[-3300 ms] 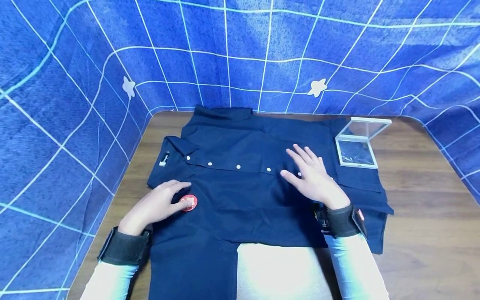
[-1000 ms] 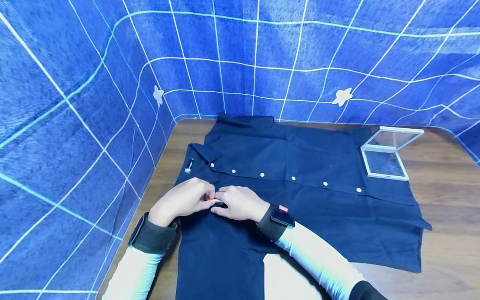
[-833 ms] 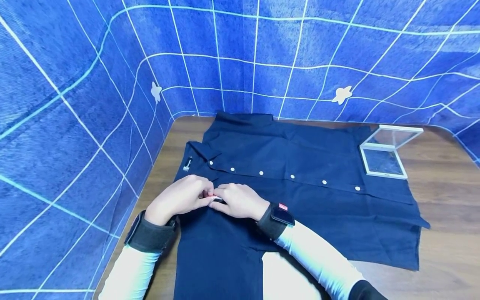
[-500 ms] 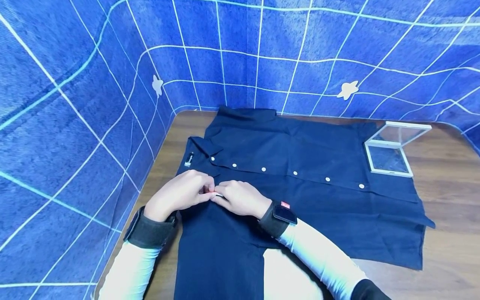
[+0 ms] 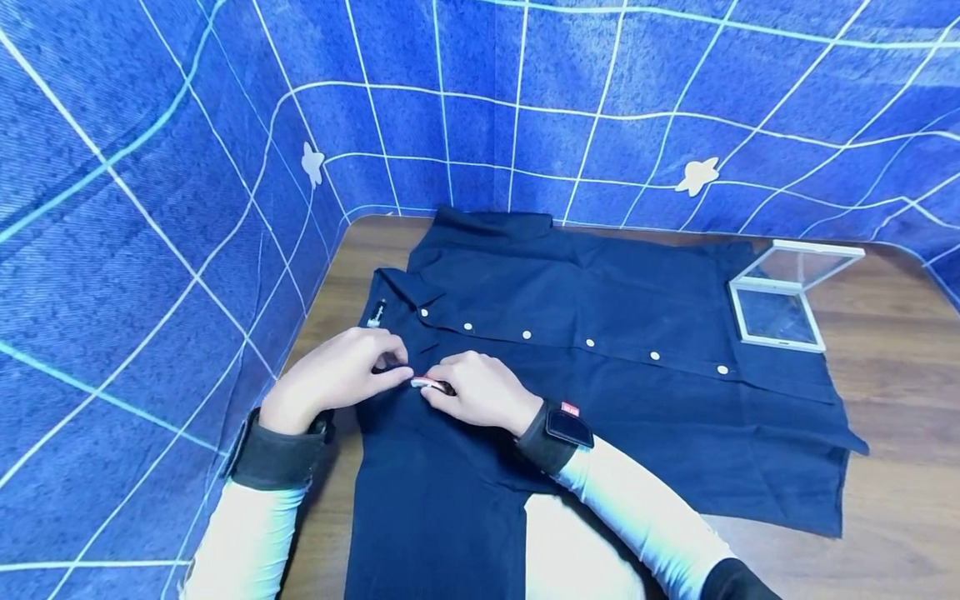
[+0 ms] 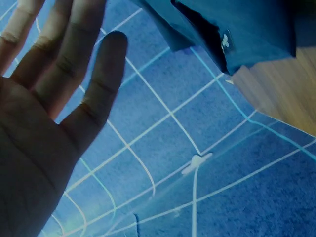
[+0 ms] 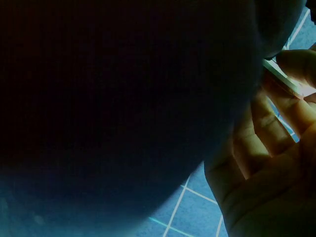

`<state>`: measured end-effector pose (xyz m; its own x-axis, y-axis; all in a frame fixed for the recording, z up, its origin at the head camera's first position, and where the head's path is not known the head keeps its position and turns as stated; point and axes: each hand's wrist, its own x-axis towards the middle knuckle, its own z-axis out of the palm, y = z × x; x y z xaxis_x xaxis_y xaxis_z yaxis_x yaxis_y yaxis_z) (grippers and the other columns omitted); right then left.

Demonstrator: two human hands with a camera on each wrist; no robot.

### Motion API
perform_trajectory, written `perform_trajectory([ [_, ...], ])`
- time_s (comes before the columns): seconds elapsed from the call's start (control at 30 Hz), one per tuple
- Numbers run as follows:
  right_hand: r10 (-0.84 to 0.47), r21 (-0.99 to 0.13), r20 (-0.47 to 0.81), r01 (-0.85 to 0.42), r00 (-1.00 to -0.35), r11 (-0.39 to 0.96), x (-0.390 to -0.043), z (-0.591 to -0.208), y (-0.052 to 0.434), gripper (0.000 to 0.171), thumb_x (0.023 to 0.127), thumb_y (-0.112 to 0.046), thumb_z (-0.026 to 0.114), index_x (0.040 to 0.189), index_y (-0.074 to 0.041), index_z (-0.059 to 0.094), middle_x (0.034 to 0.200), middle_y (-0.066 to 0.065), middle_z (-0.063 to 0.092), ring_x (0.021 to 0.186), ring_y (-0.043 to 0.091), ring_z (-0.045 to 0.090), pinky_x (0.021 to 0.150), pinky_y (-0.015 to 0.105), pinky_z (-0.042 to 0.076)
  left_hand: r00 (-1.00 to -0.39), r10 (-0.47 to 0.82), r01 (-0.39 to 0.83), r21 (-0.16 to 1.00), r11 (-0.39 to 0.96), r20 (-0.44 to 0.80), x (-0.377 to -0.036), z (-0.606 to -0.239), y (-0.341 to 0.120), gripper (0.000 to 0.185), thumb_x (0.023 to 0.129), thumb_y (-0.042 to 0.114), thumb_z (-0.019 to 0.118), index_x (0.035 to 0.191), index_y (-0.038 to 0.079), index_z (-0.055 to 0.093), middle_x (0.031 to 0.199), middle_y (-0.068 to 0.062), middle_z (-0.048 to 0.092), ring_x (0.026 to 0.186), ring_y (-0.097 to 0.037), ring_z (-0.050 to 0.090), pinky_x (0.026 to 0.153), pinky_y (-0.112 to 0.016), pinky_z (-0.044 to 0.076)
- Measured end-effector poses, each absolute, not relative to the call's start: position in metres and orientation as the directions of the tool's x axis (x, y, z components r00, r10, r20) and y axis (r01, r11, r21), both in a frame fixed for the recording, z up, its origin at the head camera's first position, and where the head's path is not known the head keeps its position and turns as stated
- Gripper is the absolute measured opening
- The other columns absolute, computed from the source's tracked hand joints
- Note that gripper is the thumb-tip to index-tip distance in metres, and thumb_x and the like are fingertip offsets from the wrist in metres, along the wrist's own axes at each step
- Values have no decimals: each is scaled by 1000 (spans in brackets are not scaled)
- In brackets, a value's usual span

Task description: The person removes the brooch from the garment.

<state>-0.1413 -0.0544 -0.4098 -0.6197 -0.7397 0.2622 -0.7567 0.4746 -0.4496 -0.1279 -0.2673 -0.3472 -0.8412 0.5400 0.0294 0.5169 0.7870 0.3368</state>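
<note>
Right hand (image 5: 480, 393) pinches the small round red badge (image 5: 427, 383) against the navy buttoned shirt (image 5: 600, 367); left hand (image 5: 337, 379), fingers loose, should steady the cloth at nine o'clock.

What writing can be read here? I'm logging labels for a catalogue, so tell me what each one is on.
Nothing is legible.
Neck label on the shirt: white marks, too small to read.
Red tag on the right wrist strap: white marks, blurred.
Badge pinched by the right hand beside the left hand: edge-on, face hidden.
</note>
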Motion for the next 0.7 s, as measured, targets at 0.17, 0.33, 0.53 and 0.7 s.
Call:
perform_trajectory([
  [0.17,-716,-436,291,-754,-634,490,-140,-409,-55,12,94,-23,62,94,-20,73,78,-8,60,70,5,55,63,19,45,-868,496,466,348,814,2,-130,-346,-273,9,91,20,68,90,12,70,84,0,69,78,-13,64,73,-34,53],
  [0.33,-701,-456,294,-740,-649,494,-138,-408,-55,7,91,-20,62,89,-18,68,77,-6,53,66,6,52,59,18,41,-868,497,459,351,816,-21,-131,-349,-272,10,92,21,67,91,13,71,86,1,69,80,-14,64,75,-35,53],
  [0.53,-701,-464,316,-749,-640,474,-140,-410,-57,10,89,-17,63,79,-17,58,73,-6,49,62,5,48,56,17,37,-862,503,452,358,817,-58,-133,-351,-270,10,94,22,65,92,14,70,88,1,68,84,-16,64,78,-37,53],
  [0.7,-700,-401,318,-760,-640,512,-137,-410,-59,9,88,-19,62,80,-18,57,74,-7,49,60,5,50,53,18,38,-863,503,454,355,817,-54,-134,-354,-270,10,94,23,65,92,13,70,88,1,68,84,-18,65,78,-37,53],
])
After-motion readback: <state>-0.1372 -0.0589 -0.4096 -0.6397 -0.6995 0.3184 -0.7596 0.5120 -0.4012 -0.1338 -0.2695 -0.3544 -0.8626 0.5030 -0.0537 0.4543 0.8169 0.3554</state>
